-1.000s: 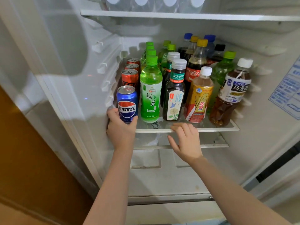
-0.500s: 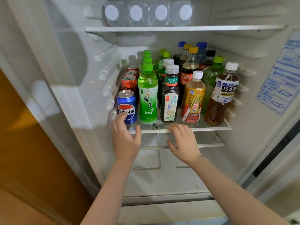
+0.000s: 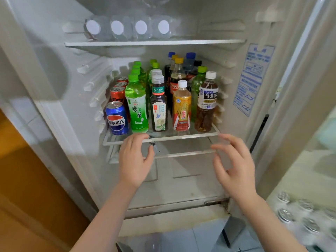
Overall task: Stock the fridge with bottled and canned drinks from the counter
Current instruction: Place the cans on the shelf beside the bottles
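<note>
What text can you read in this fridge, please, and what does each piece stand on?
"百事可乐": blue can
"绿茶": green bottle
"东方树叶": dark bottle
"东鹏": yellow bottle
"乌龙茶" and "SUNTORY": tea bottle
Cola bottle: label partly hidden, not readable in full
Red cans: unreadable
Sticker: too blurred

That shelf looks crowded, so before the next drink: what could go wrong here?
The blue Pepsi can stands near the front edge of the glass shelf, close to the left hand; a bump might tip it out. The front row fills the shelf's width, so squeezing another drink in could topple tall bottles such as the oolong tea bottle.
</note>
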Available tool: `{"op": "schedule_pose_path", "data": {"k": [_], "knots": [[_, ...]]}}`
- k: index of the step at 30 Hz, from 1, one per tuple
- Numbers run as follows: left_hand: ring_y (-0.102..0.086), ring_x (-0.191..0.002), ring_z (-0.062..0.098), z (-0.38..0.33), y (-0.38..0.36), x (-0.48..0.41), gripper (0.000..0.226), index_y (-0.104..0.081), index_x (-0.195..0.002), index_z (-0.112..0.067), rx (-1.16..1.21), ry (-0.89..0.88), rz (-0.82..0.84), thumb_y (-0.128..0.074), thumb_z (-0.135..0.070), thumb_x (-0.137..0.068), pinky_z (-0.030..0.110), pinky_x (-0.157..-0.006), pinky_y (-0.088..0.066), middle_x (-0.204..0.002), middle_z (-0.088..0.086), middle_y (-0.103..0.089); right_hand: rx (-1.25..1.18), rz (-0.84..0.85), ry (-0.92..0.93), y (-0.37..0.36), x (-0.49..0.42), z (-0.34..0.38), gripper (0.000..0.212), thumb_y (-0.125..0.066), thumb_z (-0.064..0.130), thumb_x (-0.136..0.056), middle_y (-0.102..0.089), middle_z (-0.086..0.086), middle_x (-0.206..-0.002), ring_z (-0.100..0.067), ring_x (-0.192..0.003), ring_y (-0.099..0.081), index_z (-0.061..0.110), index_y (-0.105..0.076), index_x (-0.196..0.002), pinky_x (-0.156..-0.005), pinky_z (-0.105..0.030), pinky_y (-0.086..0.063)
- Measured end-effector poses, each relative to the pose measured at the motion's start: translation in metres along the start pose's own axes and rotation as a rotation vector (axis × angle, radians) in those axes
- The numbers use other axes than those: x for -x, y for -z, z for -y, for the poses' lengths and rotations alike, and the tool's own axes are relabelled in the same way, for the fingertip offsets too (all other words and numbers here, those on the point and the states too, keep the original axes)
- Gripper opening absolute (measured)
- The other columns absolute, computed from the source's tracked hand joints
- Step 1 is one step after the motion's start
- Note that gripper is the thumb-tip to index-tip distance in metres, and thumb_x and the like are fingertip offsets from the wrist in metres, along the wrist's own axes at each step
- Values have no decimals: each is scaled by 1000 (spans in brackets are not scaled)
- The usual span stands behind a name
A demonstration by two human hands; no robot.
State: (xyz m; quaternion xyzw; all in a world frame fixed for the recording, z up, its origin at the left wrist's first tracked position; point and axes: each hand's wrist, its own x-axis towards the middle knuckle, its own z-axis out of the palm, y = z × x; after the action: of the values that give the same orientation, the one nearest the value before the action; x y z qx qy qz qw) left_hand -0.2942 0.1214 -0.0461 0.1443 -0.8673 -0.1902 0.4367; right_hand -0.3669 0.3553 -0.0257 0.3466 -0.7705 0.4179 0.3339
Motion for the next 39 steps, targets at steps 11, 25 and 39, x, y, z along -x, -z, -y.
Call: {"op": "schedule_pose_path", "data": {"k": [11, 25, 39], "knots": [[-54, -103, 14, -85, 48, 52, 24, -62, -106, -17, -37, 1, 51, -66, -18, -83, 23, -85, -36, -108, -2, -64, 466, -346, -10, 152, -7, -2, 40, -59, 17, -77, -46, -26, -130, -40, -131, -32, -1, -60, -113, -108, -48, -26], [-50, -106, 5, -145, 118, 140, 23, -60, -110, -22, -31, 83, 158, -61, -26, -88, 22, -86, -35, -112, -10, -60, 660, -21, -171, 211, 12, -5, 66, -48, 35, -71, -57, -25, -115, -41, -113, -48, -2, -52, -125, -106, -51, -24], [-46, -106, -3, -146, 194, 170, 25, -58, -115, -26, -3, 48, 221, -59, -29, -90, 17, -88, -33, -112, -19, -53, 956, 363, -193, 201, 27, 59, 86, -55, 51, -74, -31, -20, -143, -36, -132, -26, 6, -28, -142, -114, -49, -15]]}}
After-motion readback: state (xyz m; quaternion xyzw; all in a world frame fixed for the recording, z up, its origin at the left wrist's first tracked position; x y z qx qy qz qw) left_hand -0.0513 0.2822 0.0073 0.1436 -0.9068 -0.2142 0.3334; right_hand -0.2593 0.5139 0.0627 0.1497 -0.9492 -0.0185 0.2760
